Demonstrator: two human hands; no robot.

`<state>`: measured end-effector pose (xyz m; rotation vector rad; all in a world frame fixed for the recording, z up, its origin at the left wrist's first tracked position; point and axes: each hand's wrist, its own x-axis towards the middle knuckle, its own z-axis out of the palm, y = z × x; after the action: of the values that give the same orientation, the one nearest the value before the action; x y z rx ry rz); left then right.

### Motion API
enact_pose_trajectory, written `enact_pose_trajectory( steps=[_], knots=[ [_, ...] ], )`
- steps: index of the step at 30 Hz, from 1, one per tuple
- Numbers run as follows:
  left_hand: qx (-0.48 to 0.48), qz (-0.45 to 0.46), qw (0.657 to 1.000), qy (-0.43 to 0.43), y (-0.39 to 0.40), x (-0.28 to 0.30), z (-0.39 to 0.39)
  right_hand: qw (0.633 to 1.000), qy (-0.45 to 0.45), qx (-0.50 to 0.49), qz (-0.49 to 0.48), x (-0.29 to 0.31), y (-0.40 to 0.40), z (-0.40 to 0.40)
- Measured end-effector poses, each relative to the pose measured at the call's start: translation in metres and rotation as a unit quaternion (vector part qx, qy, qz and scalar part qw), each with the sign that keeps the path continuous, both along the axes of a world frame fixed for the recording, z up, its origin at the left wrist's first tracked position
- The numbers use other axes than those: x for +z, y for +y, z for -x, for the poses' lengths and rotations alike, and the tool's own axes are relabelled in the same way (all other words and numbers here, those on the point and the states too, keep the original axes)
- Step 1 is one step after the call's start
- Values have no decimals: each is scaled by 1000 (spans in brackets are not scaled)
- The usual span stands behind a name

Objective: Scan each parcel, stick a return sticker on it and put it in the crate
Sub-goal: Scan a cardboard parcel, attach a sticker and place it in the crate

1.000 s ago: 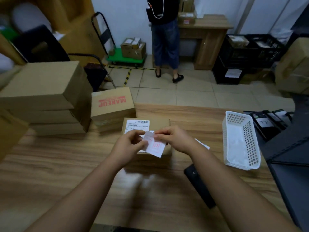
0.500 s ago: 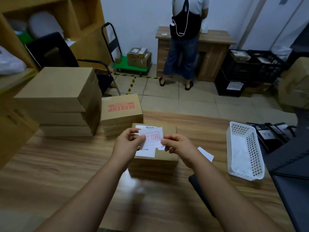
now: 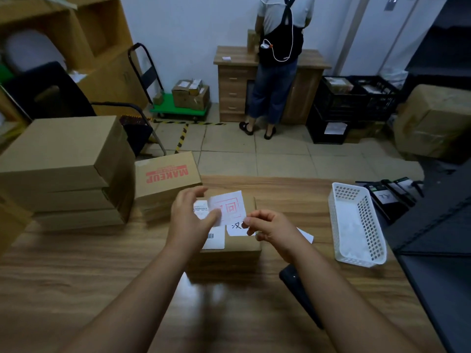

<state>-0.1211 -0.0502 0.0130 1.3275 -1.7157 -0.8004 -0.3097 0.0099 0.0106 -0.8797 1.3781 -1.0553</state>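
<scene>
Indoors, wooden table (image 3: 76,289), tiled floor (image 3: 254,154), left fingers (image 3: 211,216) pinching sticker (image 3: 230,207), right fingers (image 3: 251,221) pinching backing (image 3: 235,229).

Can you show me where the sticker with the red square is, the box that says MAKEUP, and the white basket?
Sticker with the red square (image 3: 230,207), head view, on its printed red middle.
MAKEUP box (image 3: 167,174), head view, on its top face at the red word.
White basket (image 3: 370,225), head view, on its holed right wall.

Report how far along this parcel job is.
Done: nothing I can confirm; scanning isn't visible. In hand: the left hand pinches the white red-stamped return sticker and the right hand its backing, above the small brown cardboard parcel. Left: sticking, crating, and the MAKEUP box.
</scene>
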Motion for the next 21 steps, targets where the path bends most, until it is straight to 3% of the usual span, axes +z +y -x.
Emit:
enact_pose_trajectory(
  steps=[2,4,7,16,21],
  knots=[
    [-46,157,979,-122,-1,1,0,999,42,3,8,1,-1,0],
    [-114,206,958,-166,1,3,2,997,69,16,20,4,-2,0],
    [-169,148,962,-152,2,5,5,995,76,41,54,10,-3,-1],
    [-165,65,983,-41,6,18,7,992,33,39,111,15,-7,-4],
    [-167,-25,985,38,11,26,6,992,-1,44,120,14,-8,-4]
  ],
)
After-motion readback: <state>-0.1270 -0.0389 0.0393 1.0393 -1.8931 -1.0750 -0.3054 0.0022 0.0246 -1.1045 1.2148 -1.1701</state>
